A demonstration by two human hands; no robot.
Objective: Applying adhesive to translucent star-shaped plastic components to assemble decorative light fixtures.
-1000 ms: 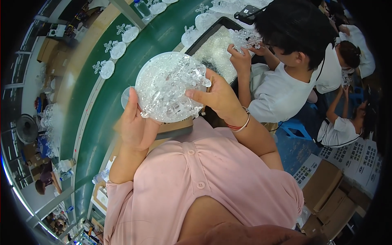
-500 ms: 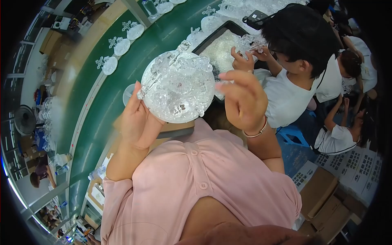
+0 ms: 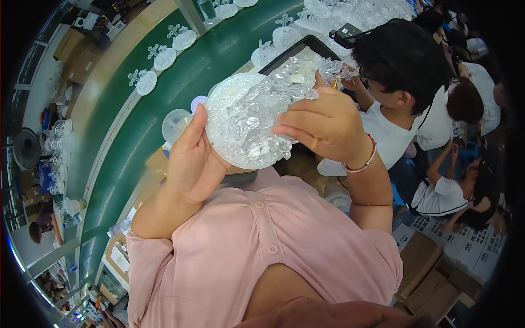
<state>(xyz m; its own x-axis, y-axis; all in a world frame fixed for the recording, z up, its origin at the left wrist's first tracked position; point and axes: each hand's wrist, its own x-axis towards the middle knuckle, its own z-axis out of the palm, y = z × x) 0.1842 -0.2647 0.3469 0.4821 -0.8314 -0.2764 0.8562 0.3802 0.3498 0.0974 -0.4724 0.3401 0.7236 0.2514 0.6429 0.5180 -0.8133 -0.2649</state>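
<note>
On my left hand [image 3: 192,164] rests a round white base covered in glittery grains [image 3: 220,127], its thumb hooked over the rim and its fingers underneath. A bulky clear plastic ornament [image 3: 254,115] with jagged, ice-like shapes lies across the base and leans toward the right. My right hand [image 3: 328,123] is closed, its fingertips against the ornament's right side. Bits of something thin and yellow [image 3: 334,84] show at the edges of that hand; what its fingers hold is mostly hidden.
Beyond the base, a black tray [image 3: 311,39] holds pale granules. Snowflake ornaments on round white bases [image 3: 164,59] line the green work surface [image 3: 123,134]. A clear cup [image 3: 176,124] stands left of my hands. At right sits a co-worker in a white shirt [image 3: 385,131]; cardboard boxes [image 3: 418,262] lie lower right.
My right hand has come from beside the base onto the ornament, its fingers closing. The base has shifted slightly right, and the ornament now reaches farther toward the upper right.
</note>
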